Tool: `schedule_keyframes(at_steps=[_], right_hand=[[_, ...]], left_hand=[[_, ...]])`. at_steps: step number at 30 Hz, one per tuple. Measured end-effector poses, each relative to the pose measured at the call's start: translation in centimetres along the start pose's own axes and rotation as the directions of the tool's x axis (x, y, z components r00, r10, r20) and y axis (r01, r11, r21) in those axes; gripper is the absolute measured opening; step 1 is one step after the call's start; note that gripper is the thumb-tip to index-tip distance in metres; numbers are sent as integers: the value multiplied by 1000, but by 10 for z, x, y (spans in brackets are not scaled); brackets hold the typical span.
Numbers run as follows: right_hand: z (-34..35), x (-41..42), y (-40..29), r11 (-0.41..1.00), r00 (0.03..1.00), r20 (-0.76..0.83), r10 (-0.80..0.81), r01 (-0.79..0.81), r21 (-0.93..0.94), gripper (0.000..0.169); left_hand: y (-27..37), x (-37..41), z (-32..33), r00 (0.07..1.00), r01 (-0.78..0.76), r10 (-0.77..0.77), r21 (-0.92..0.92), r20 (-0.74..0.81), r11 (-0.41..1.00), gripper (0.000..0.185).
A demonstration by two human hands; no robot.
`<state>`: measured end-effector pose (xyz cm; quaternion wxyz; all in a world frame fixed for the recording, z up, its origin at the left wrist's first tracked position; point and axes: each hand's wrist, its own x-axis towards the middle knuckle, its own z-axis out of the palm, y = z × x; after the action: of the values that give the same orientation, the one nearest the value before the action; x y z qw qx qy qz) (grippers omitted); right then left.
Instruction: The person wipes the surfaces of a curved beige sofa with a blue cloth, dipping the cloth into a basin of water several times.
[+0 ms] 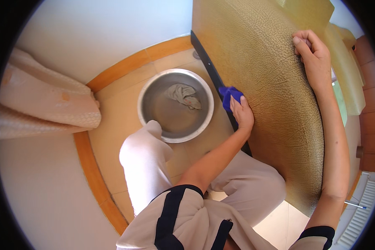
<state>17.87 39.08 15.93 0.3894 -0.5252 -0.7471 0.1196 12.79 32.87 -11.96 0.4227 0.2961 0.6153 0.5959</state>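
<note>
My left hand (243, 116) presses a bunched blue cloth (232, 99) against the lower side of a yellow-brown textured leather sofa (268, 81), beside its dark bottom rail (213, 68). Loosely curled, my right hand (314, 51) rests on the sofa's upper edge; nothing shows in it, though the inner side of its fingers is partly hidden. On the floor left of the blue cloth stands a round metal basin (208, 107) holding cloudy water. A wet grey cloth (184, 95) lies in that water.
A light curtain (50, 93) hangs at the left. Tiled floor (112, 103) and an orange-brown skirting (122, 67) border the white walls. My knees are close to the basin and sofa. At the lower right are a white radiator (361, 212) and a thin white stick with a blue tip (356, 205).
</note>
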Motion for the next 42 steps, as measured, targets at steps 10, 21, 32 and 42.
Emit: schedule_keyframes(at_steps=[10,21,32,42], right_hand=[[1,1,24,987,985,-99,-141,132,-95,14],[-6,-2,11,974,983,-48,-179,171,-148,12],[-68,17,26,895,913,400,75,-238,377,17],[-50,11,60,962,987,-30,159,-162,-222,18]], left_hand=[[147,-43,-4,956,-124,201,-329,212,936,57],[31,-45,-9,637,727,-637,-64,434,684,44],[211,-105,-34,295,-924,837,-84,462,372,52],[266,91,-9,448,-862,801,427,396,271,31]])
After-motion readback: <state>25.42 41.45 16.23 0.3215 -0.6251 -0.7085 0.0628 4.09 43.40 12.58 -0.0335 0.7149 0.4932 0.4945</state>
